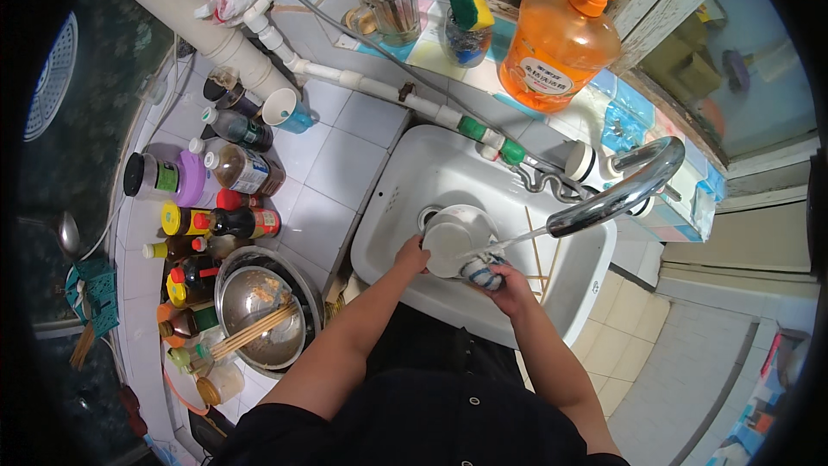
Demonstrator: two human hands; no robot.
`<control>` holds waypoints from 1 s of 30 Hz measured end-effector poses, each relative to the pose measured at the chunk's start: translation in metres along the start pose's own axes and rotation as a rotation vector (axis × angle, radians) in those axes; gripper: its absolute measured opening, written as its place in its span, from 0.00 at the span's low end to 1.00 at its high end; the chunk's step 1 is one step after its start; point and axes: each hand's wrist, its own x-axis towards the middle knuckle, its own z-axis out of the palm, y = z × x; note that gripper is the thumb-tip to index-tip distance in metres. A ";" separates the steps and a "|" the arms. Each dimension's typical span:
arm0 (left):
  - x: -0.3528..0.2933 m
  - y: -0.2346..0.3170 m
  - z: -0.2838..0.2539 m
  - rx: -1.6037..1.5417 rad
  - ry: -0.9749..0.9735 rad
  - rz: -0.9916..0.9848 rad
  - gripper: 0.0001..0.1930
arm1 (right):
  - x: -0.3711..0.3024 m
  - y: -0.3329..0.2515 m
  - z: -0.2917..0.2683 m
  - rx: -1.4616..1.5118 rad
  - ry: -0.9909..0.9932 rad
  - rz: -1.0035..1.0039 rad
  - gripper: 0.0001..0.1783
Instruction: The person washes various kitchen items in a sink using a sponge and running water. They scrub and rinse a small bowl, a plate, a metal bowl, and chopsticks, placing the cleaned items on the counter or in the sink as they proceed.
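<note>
Over a white rectangular sink, a white round bowl held under running water

Beneath the curved chrome faucet, the left hand grips the bowl's left rim, fingers partly hidden. The right hand closes around a bunched blue-and-white striped cloth, which touches the bowl's lower right side. Straight pale wooden chopsticks lie in the sink to the bowl's right.

Faucet: was glossy metal. Sink: looked smooth, glazed. Bowl: looked smooth, glossy. Rag: was rumpled cloth. Pump bottle: was shiny, translucent plastic. Chopsticks: looked matt, wooden.
</note>
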 end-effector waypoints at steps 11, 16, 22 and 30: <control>-0.063 0.063 0.004 -0.752 -0.229 0.223 0.23 | 0.040 0.016 0.068 0.155 0.012 -0.212 0.18; -0.117 0.132 -0.005 -1.458 -0.630 -0.066 0.22 | 0.001 0.009 0.115 -1.669 0.511 -0.981 0.28; -0.110 0.132 0.002 -1.245 -0.463 0.090 0.14 | -0.031 -0.019 0.109 -1.232 0.065 -0.561 0.35; -0.131 0.154 0.012 -1.177 -0.273 0.075 0.17 | -0.037 -0.013 0.123 -0.057 -0.120 -0.303 0.28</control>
